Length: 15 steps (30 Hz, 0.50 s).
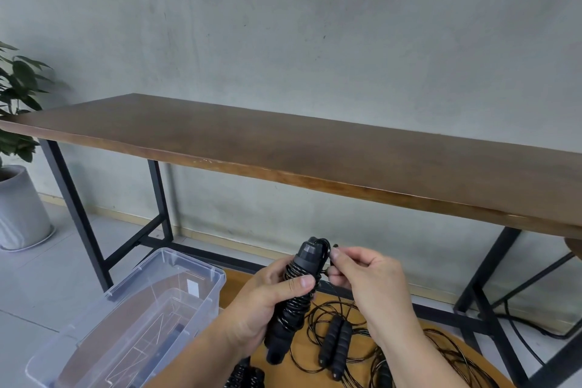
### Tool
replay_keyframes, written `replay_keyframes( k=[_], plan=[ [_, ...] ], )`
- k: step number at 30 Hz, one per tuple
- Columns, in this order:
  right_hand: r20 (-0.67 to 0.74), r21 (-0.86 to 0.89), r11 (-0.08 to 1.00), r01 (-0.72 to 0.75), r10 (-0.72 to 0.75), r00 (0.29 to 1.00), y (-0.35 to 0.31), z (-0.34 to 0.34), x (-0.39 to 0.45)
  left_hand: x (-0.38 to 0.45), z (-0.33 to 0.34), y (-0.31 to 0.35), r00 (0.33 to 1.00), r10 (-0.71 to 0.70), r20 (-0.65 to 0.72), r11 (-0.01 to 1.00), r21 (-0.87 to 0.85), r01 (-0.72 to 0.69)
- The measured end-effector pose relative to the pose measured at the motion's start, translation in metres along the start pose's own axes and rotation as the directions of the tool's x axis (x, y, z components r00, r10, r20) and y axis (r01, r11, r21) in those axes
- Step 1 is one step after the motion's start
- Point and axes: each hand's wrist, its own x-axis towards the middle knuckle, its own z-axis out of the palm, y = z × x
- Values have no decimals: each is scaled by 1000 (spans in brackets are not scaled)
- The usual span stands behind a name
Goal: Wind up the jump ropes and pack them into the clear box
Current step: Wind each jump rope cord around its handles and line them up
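Above the round table (466, 353), my left hand (261, 302) grips the wound jump-rope handles (291, 302); my right hand (365, 277) pinches the springy, slippery cord end (327, 250).

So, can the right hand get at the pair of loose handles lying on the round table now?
Probably not yet: the right hand is pinching the cord end at the wound handles, although nothing covers the loose handles below it.
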Motion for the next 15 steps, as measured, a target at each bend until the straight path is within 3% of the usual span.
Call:
replay_keyframes(
  k=[5, 9, 15],
  plan=[
    [90, -78, 996, 34, -27, 996, 0, 5, -2, 0, -3, 3, 998, 42, -38, 994, 100, -38],
    [22, -134, 990, 48, -45, 999, 0, 4, -2, 0, -3, 2, 998, 66, -26, 980, 189, -60],
    [50, 58, 997, -57, 54, 997, -3, 2, -2, 1, -1, 1, 999, 36, -24, 992, 119, -33]
  ],
)
